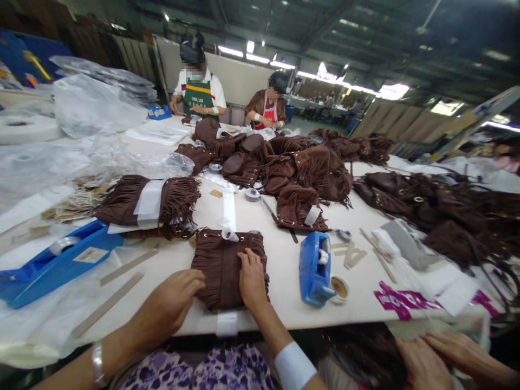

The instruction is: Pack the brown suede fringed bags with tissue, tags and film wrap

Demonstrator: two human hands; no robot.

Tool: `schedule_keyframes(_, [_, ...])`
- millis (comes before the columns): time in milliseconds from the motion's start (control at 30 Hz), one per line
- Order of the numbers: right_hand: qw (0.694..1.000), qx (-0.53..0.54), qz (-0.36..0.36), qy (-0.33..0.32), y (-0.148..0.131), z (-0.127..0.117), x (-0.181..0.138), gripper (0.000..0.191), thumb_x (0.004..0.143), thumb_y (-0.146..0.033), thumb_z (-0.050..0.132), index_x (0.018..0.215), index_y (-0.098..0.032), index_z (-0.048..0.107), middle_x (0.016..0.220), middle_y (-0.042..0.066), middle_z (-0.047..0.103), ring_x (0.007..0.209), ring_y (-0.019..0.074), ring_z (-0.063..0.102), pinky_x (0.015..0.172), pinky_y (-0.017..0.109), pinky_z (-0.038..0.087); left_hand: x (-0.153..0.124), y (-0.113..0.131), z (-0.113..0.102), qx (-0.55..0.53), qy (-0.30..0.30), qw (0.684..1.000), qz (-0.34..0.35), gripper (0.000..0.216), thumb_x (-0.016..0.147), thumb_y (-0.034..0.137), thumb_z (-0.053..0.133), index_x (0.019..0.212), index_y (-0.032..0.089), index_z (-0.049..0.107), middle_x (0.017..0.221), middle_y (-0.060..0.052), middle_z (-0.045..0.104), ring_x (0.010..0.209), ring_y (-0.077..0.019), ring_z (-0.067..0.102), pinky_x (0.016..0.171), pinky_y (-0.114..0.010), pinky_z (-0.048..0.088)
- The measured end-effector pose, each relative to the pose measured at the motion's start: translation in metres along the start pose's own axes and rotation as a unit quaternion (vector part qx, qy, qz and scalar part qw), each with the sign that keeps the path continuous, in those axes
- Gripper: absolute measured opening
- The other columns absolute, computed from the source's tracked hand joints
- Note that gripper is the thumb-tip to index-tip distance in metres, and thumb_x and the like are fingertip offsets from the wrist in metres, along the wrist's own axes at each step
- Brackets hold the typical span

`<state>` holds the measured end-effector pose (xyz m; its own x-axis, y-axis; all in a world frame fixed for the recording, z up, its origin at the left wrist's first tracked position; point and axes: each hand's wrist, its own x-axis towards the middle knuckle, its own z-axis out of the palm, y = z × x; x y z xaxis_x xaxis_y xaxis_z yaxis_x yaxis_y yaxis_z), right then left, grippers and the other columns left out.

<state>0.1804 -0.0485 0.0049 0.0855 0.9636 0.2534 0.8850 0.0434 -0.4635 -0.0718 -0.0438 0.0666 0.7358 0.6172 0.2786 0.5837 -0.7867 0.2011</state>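
From where I stand, the brown fringed bag (229, 271) lies flat on the pale table (284, 309), directly between the person's two hands. The left hand (173, 300) meets its left edge with bent fingers; whether they pinch the fringe or only rest there I cannot tell. The right hand (252, 276) lies on the front face near the right edge, fingers stretched and slightly bent, not wrapped around anything. I judge the bag light and limp, suede-like and grippy rather than slippery, and hardly fragile, though the thin fringe could snag or fold under. The firmest hold is probably both sides of the squarish body, palms spread, so the middle doesn't sag. A seam runs down between the hands, and metal eyelets dot the top edge beyond the fingertips, where a small white roll (229, 234) sits. A translucent strip (226, 324) shows below the bag, on the wearer's side of the grip. Beyond the left hand lies a fringed bundle (117, 203) crossed by a smooth white band (149, 200); right of the right hand stands a hard, glossy blue tape dispenser (314, 271).
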Motion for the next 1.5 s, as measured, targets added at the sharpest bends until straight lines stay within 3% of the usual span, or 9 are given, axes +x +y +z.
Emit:
schedule_keyframes(133, [1.000,-0.022,-0.010,-0.007,-0.004,-0.005,0.000,0.041,0.093,-0.006,0.041,0.128,-0.019,0.059,0.142,0.014,0.052,0.128,0.0262,0.046,0.102,0.043,0.042,0.064,0.036,0.062,0.025,0.012,1.000,-0.014,0.047,0.097,0.022,0.037,0.143,0.013,0.044,0.151,-0.014,0.048,0.142,-0.0258,0.041,0.116,-0.045,0.039])
schedule_keyframes(300, [0.998,-0.069,-0.008,0.012,0.014,-0.030,0.001,0.026,0.093,-0.014,0.050,0.113,-0.023,0.064,0.125,0.010,0.062,0.114,0.0248,0.054,0.096,0.040,0.045,0.069,0.021,0.104,0.047,0.029,0.998,-0.037,0.064,0.099,0.038,0.039,0.155,0.011,0.022,0.159,-0.018,0.032,0.148,-0.0311,0.028,0.118,-0.054,0.033])
schedule_keyframes(400, [0.984,-0.150,0.087,0.046,0.030,-0.052,0.002,0.020,0.090,-0.009,0.050,0.099,-0.017,0.065,0.116,0.016,0.064,0.106,0.0280,0.056,0.088,0.042,0.046,0.061,0.015,0.103,0.058,0.034,0.997,-0.032,0.069,0.100,0.041,0.039,0.157,0.013,0.013,0.161,-0.017,0.028,0.150,-0.0299,0.024,0.120,-0.052,0.031])
schedule_keyframes(467, [0.977,-0.164,0.113,0.076,0.029,-0.060,0.003,0.025,0.091,-0.007,0.045,0.104,-0.014,0.065,0.121,0.020,0.061,0.109,0.0299,0.055,0.089,0.045,0.046,0.060,0.016,0.101,0.060,0.034,0.997,-0.031,0.070,0.100,0.041,0.040,0.157,0.013,0.011,0.161,-0.016,0.027,0.150,-0.0296,0.024,0.120,-0.051,0.031])
schedule_keyframes(633, [0.995,-0.046,-0.083,0.011,0.001,-0.049,0.004,0.034,0.096,-0.014,0.044,0.127,-0.019,0.057,0.137,0.012,0.055,0.125,0.0243,0.048,0.105,0.041,0.042,0.063,0.016,0.104,0.052,0.026,0.998,-0.036,0.067,0.100,0.039,0.038,0.157,0.014,0.013,0.162,-0.015,0.026,0.150,-0.0296,0.022,0.121,-0.052,0.028])
schedule_keyframes(700, [0.993,-0.030,-0.110,-0.030,-0.003,-0.040,0.004,0.032,0.095,-0.017,0.049,0.125,-0.022,0.059,0.138,0.010,0.055,0.127,0.0241,0.047,0.107,0.042,0.041,0.063,0.015,0.104,0.048,0.023,0.998,-0.037,0.066,0.100,0.038,0.037,0.157,0.013,0.014,0.162,-0.016,0.024,0.150,-0.0300,0.021,0.122,-0.053,0.026])
schedule_keyframes(900, [0.998,-0.025,-0.039,-0.041,0.008,-0.041,0.011,0.028,0.096,-0.019,0.050,0.121,-0.019,0.061,0.129,0.013,0.060,0.122,0.0247,0.052,0.103,0.043,0.044,0.063,0.015,0.099,0.039,0.015,0.998,-0.041,0.066,0.100,0.038,0.039,0.156,0.013,0.018,0.161,-0.015,0.027,0.150,-0.0294,0.022,0.121,-0.051,0.028])
schedule_keyframes(1100, [0.997,0.056,-0.049,-0.034,-0.006,-0.037,0.013,0.035,0.094,-0.015,0.045,0.128,-0.016,0.055,0.130,0.013,0.058,0.125,0.0234,0.050,0.108,0.041,0.042,0.063,0.015,0.094,0.019,-0.014,0.999,-0.047,0.063,0.100,0.037,0.037,0.155,0.010,0.021,0.162,-0.015,0.025,0.152,-0.0278,0.014,0.124,-0.051,0.020])
schedule_keyframes(1500, [0.998,0.024,-0.036,-0.050,-0.017,-0.022,0.001,0.030,0.096,-0.015,0.045,0.120,-0.018,0.063,0.136,0.011,0.054,0.127,0.0256,0.045,0.109,0.046,0.038,0.060,0.006,0.077,0.032,-0.038,0.998,-0.035,0.063,0.099,0.035,0.041,0.155,0.011,0.023,0.162,-0.014,0.026,0.152,-0.0269,0.015,0.124,-0.050,0.019])
